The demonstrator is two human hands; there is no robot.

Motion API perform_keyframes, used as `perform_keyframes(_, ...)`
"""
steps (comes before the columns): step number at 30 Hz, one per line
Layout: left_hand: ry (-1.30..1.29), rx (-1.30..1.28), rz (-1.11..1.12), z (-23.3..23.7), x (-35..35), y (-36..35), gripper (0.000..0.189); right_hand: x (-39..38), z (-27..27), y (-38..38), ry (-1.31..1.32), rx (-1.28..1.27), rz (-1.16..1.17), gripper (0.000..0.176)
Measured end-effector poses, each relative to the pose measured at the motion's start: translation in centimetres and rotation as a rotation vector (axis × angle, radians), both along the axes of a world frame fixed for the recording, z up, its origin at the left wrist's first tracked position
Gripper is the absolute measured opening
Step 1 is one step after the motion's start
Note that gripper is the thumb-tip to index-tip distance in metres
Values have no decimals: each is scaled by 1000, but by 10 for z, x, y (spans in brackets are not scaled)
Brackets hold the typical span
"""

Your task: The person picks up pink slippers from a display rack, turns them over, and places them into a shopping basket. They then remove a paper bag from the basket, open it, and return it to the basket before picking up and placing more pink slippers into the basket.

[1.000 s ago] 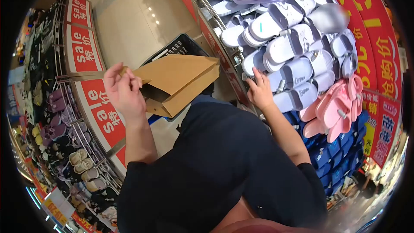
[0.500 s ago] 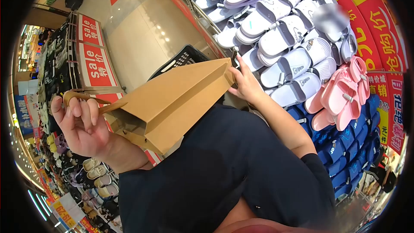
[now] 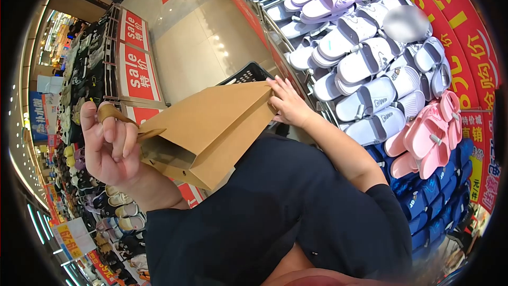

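Observation:
A brown paper bag [image 3: 211,122] is tilted in front of my chest, its open mouth facing the lower left. The bag's handle [image 3: 116,115] is looped over the curled fingers of my left hand [image 3: 112,145], whose palm is turned up toward me. At the other end, my right hand [image 3: 290,103] grips the closed bottom of the bag, with fingers over the edge and the thumb side partly hidden. The inside of the bag is dark, and I cannot make out any contents.
Racks of white slippers [image 3: 370,55] and pink slippers [image 3: 431,137] stand close on the right, with blue ones below. Behind the bag is a black basket [image 3: 248,73]. Red sale signs [image 3: 138,71] and shoe shelves line the left. A tiled floor [image 3: 196,47] runs between.
The surroundings have shifted right and down in view. My right hand's fingers now lie further over the bag's bottom edge. The left hand still holds the handle.

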State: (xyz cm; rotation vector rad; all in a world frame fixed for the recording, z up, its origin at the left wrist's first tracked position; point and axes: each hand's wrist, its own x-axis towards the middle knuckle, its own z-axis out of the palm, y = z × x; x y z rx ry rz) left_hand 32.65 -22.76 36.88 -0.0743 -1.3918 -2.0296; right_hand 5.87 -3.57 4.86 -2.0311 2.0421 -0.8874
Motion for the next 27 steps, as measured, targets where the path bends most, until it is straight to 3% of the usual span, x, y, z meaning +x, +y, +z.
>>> perform_keyframes(7, -95, -153, 156, -13, -10, -9, 35, -2, -11, 10, -76, -30, 45, 44)
perform_keyframes(10, -333, -345, 580, -26, -26, -3, 33, 1, -19, 22, -238, -24, 48, 34)
perform_keyframes(11, -363, -419, 470, -31, -26, -13, 33, 2, -21, 26, -231, -106, 66, 26)
perform_keyframes(12, -498, -535, 565, -38, -30, -21, 30, 4, -22, 28, -264, -96, 55, 25)
perform_keyframes(15, -799, -619, 559, -58, -28, -44, 29, 8, -20, 34, -343, -109, 11, 18)
perform_keyframes(18, -1179, -932, 665, -86, -13, -58, 46, 4, -17, 35, -401, -65, -77, 13)
perform_keyframes(19, -1159, -1052, 747, -98, -7, -62, 57, 4, -9, 35, -437, -94, -124, 10)
perform_keyframes(23, -1145, -761, 1083, -176, 8, -75, 66, -2, -8, 46, -505, -54, -310, 10)
perform_keyframes(25, -1066, -548, 1039, -251, 25, -89, 72, -9, -8, 52, -574, -50, -369, 9)
perform_keyframes(27, -1183, -147, 856, -274, 18, -60, 80, -9, 3, 54, -662, -87, -428, 12)
